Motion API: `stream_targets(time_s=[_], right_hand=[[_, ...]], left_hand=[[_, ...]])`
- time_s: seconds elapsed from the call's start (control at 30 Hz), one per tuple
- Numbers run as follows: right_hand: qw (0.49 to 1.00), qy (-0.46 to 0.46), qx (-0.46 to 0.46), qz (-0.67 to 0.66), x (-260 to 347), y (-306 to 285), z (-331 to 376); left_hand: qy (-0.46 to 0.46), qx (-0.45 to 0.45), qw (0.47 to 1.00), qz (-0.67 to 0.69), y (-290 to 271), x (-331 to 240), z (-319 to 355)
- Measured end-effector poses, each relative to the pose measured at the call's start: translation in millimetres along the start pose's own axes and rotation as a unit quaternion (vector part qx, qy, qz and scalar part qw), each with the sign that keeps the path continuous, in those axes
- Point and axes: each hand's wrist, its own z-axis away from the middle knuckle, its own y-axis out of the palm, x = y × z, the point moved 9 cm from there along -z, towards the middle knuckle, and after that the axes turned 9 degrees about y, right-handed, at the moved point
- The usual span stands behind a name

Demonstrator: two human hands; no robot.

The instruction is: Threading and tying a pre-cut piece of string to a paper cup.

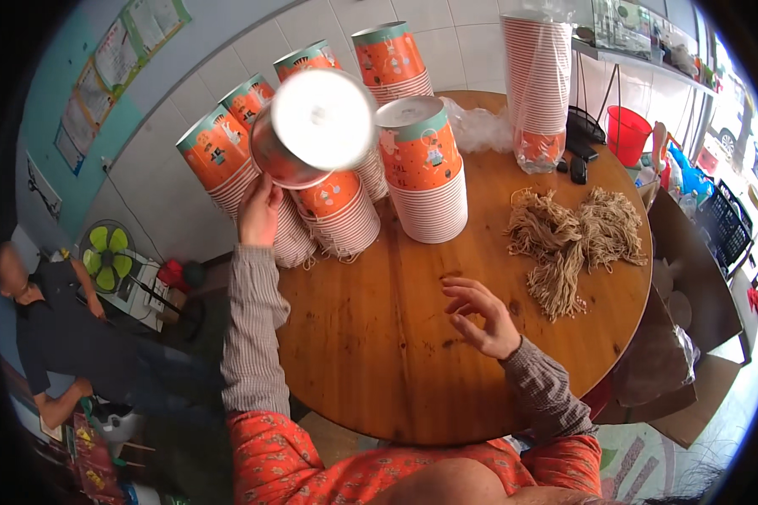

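Upside-down stacks of orange and green paper buckets point(421, 156) stand on the round wooden table point(379, 337). One bucket point(322, 118), tilted and smeared by motion, shows its bright white base above the left-hand stacks. My left hand point(259, 215) grips its lower edge, with some fingers hidden behind it. My right hand point(482, 318) hovers over the table, fingers spread and slightly bent, with nothing in it. To its right lies a loose bundle of beige string point(577, 240). Pieces of string show at the bottom of a nearby stack point(338, 219).
A tall plastic-wrapped bucket stack point(537, 93) stands at the back right beside black objects point(579, 151) and a crumpled clear bag point(478, 126). Right of the table are a red pail point(627, 135) and cardboard boxes point(691, 269). At left are a green-bladed fan point(108, 252) and another person point(67, 328).
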Motion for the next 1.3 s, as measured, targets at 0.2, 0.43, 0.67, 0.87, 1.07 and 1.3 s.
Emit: stream_targets(time_s=[0.2,0.43,0.67,0.87,1.07,1.3], right_hand=[[0.997,0.026,0.043,0.053,-29.4,22.1,1.8],[0.976,0.019,0.034,0.212,-55.0,20.6,5.7],[0.946,0.099,0.054,0.304,-114.1,12.9,6.7],[0.929,0.122,-0.021,0.349,-118.1,-21.9,-1.5],[0.887,0.123,-0.247,0.371,-114.7,-113.1,7.3],[0.871,0.094,-0.313,0.366,-111.9,-132.0,22.8]], left_hand=[[-0.154,-0.243,0.939,0.190,-129.6,119.5,-31.0],[-0.262,-0.050,0.960,-0.084,-84.7,198.2,140.5],[0.104,0.308,0.821,-0.470,91.8,134.8,304.8],[0.183,0.383,0.755,-0.500,118.7,128.9,326.8],[0.182,0.371,0.765,-0.494,106.9,133.5,323.4],[0.198,0.320,0.789,-0.486,91.2,124.8,318.1]])
